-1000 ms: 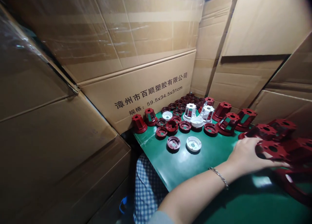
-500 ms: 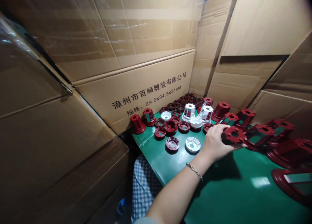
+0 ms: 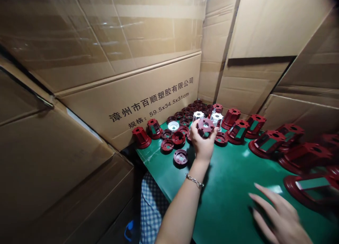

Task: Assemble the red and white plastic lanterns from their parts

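My left hand (image 3: 203, 145), with a chain bracelet at the wrist, is closed around a dark red lantern-shaped plastic housing (image 3: 206, 125), its notched, holed top facing me. It is held up in front of two white housings (image 3: 217, 119) that it partly covers. Below and left of that hand lies a round red cap (image 3: 180, 157) on the green tabletop (image 3: 225, 187). At the lower right, my right hand (image 3: 278, 212) hovers over the table, slightly blurred, with its fingers apart and nothing in them.
Red housings (image 3: 267, 143) stand in a row along the right and back. Round red caps (image 3: 167, 145) and a white cap (image 3: 173, 126) cluster at the back left, near two more red housings (image 3: 141, 137). Cardboard boxes (image 3: 159, 74) wall in the table.
My left hand has lifted the red housing from the right-hand row and carried it left. My right hand has come into view at the lower right. The view has shifted slightly.
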